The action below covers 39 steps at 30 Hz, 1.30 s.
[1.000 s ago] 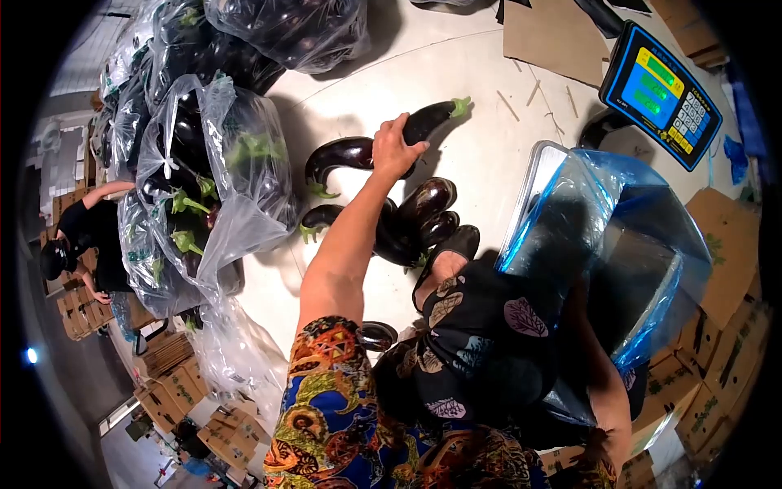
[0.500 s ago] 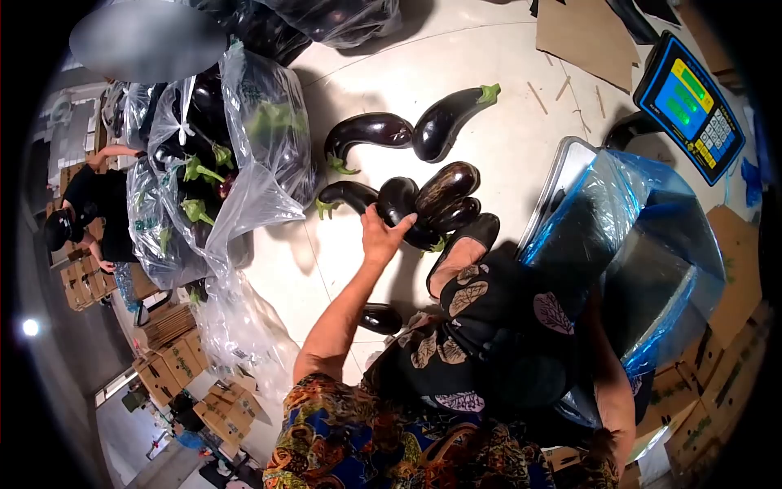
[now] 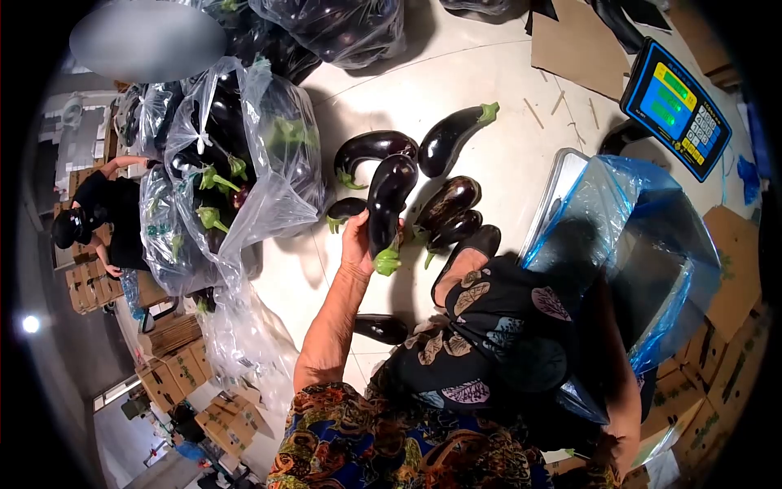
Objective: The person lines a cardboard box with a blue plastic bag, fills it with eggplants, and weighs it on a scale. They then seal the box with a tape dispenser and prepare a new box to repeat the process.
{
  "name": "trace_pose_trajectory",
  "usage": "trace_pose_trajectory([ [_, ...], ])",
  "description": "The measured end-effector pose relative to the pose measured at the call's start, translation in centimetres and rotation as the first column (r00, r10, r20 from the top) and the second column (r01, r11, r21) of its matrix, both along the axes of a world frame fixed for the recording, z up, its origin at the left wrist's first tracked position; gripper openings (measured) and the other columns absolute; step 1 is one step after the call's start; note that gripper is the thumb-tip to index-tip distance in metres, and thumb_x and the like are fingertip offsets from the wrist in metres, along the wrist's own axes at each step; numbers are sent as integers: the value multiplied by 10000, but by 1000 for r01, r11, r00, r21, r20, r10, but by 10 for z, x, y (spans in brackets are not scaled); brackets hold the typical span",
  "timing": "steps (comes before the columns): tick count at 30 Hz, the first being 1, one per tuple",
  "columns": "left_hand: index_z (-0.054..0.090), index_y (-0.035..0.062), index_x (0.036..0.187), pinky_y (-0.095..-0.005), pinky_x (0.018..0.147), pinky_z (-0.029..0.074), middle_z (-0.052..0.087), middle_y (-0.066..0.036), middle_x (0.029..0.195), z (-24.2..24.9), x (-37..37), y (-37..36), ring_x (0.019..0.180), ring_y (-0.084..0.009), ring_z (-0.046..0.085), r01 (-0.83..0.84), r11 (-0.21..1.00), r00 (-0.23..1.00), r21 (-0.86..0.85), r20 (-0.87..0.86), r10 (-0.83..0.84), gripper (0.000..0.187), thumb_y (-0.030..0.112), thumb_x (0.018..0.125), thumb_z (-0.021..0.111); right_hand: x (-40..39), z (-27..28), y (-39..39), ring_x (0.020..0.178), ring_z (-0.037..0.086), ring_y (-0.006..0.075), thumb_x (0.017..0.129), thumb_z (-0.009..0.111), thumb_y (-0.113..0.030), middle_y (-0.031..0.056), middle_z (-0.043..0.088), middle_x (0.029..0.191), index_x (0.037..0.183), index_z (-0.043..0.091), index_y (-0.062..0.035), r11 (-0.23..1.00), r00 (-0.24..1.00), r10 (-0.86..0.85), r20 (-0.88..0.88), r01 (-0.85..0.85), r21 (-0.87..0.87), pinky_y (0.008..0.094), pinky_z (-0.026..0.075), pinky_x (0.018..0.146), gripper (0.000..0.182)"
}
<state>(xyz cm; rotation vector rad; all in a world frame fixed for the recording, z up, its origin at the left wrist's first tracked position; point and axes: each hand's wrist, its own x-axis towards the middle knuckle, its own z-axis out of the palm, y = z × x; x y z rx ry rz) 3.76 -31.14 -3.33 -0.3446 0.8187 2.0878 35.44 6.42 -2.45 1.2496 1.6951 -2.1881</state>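
Note:
My left hand is closed around a glossy dark eggplant, lifted off the floor with its green stem end toward me. Beyond it lie a curved eggplant and a straighter eggplant. Left of my fingers, a smaller eggplant is partly covered by my hand. A brown-streaked eggplant rests against another dark eggplant near my shoe. My right forearm reaches beside my knee toward the blue plastic bag; its hand is hidden in shadow.
Clear plastic bags full of eggplants stand at the left. The blue bag lies over a metal tray, below a scale display. One eggplant sits by my leg. A person in black works at far left, near cardboard boxes.
My left hand has taken hold of an eggplant from the group and raised it, turning its stem end toward me. The right arm has barely moved.

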Motion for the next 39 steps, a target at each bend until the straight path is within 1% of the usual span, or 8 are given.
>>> trace_pose_trajectory([
  [8,576,-24,1106,-407,746,576,657,-178,978,-32,-54,-14,848,-307,656,-35,953,999,-300,0,37,424,310,848,620,38,-6,13,1286,399,316,974,444,-443,190,398,1433,1446,314,-18,824,909,338,245,-412,389,385,303,1089,648],
  [22,459,62,1368,-321,969,412,569,-64,1220,-53,-81,-25,1118,-180,527,-207,660,894,-722,-414,-172,504,197,909,617,64,23,13,1235,451,361,967,488,-161,224,477,1321,1372,433,-46,362,645,514,566,-761,538,398,357,1052,424],
  [26,586,26,1187,-338,816,526,651,-116,1059,-67,17,-129,923,-231,636,-145,305,652,-941,-323,-686,361,52,831,639,47,31,13,1220,480,323,958,498,-101,211,502,1291,1360,439,-18,487,590,459,664,-793,367,382,382,1021,414],
  [27,593,23,1172,-369,822,526,643,-129,1054,-85,51,-165,946,-253,623,-218,355,295,-909,-408,-864,446,98,758,738,52,28,16,1221,480,320,955,501,-98,210,504,1292,1356,443,-18,472,599,471,647,-791,389,383,383,1020,413],
  [28,526,77,1295,-403,911,485,536,-154,1273,-59,67,-166,1128,-303,536,174,219,56,-960,-212,-976,713,192,659,826,57,27,19,1222,480,318,951,504,-95,209,505,1293,1352,447,-18,460,604,478,637,-791,405,384,384,1020,412],
  [30,263,231,1489,-513,1033,339,303,-121,1472,-38,129,-173,1329,-365,303,135,-299,-296,-945,249,-922,1059,264,600,837,65,26,23,1223,480,312,944,509,-89,208,508,1295,1344,455,-19,448,613,493,617,-787,424,386,385,1018,409],
  [31,263,224,1487,-522,1033,312,328,-124,1453,-39,149,-183,1332,-349,315,90,-287,-330,-954,243,-912,1040,211,611,823,69,25,23,1224,480,310,940,512,-86,207,510,1296,1340,459,-19,441,615,496,614,-787,432,387,386,1018,408],
  [39,479,87,1280,-409,862,483,524,-153,1044,-68,140,-183,973,-331,546,-111,75,242,-991,-100,-965,807,235,569,831,93,20,41,1231,481,288,912,534,-61,202,523,1304,1308,491,-22,440,667,520,533,-745,502,395,392,1013,401],
])
